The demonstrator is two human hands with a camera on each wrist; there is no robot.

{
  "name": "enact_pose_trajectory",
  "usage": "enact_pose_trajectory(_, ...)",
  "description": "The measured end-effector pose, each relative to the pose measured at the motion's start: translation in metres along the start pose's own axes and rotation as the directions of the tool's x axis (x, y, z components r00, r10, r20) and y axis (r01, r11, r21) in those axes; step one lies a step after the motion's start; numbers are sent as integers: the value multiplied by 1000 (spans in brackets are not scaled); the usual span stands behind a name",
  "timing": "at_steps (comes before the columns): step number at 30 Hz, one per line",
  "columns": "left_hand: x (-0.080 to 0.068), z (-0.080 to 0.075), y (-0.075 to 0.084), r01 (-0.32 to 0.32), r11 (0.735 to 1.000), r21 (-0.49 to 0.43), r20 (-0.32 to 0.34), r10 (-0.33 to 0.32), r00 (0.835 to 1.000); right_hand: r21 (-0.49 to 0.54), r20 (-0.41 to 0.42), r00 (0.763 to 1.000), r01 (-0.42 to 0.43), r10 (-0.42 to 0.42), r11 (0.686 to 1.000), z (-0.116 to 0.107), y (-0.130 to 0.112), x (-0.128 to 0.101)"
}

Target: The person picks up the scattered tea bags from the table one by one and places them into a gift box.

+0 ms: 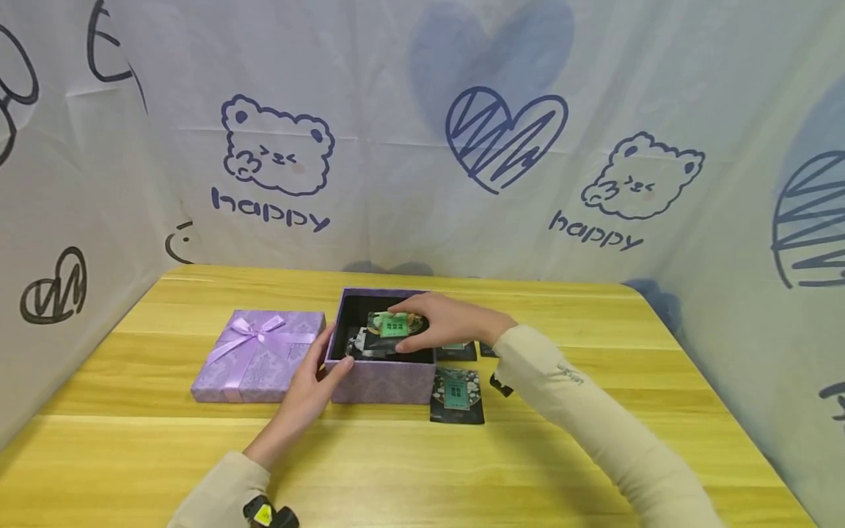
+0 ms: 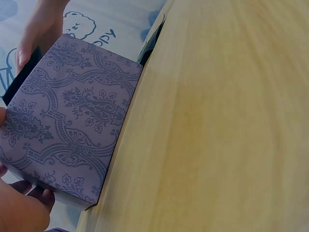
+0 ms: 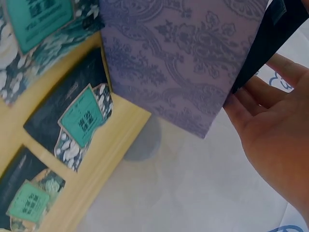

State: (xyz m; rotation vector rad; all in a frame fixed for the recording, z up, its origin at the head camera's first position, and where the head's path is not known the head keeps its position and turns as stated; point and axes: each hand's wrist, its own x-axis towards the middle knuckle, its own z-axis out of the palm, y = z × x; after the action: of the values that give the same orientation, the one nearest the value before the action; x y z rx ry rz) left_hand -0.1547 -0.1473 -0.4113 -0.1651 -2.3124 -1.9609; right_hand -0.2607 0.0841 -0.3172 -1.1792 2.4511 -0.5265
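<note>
An open purple patterned box [image 1: 383, 381] with a dark lining stands mid-table. My right hand [image 1: 412, 323] reaches over it and pinches a dark packet with a green label [image 1: 389, 325] just above the dark packets lying inside. My left hand [image 1: 332, 356] rests against the box's front left corner, fingers along the left wall and thumb at the rim. The left wrist view shows the box wall [image 2: 72, 116] close up with my fingers [image 2: 24, 203] beside it. In the right wrist view my palm [image 3: 275, 130] is next to the box wall [image 3: 193, 53].
The purple lid with a ribbon bow [image 1: 260, 352] lies left of the box. More green-labelled packets lie on the wooden table [image 1: 594, 455] right of the box, one in front [image 1: 457, 394], others under my forearm [image 3: 72, 121]. A printed cloth [image 1: 422, 147] walls in three sides.
</note>
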Motion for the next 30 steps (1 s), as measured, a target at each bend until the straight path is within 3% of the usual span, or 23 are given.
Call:
enact_pose_trajectory(16, -1, 1, 1, -8, 1000, 1, 3, 8, 1000, 1, 6, 1000, -28, 28, 1000, 11, -6, 9)
enact_pose_trajectory(30, 0, 1, -1, -6, 1000, -5, 2, 6, 1000, -15, -14, 999, 52, -52, 999, 14, -1, 9)
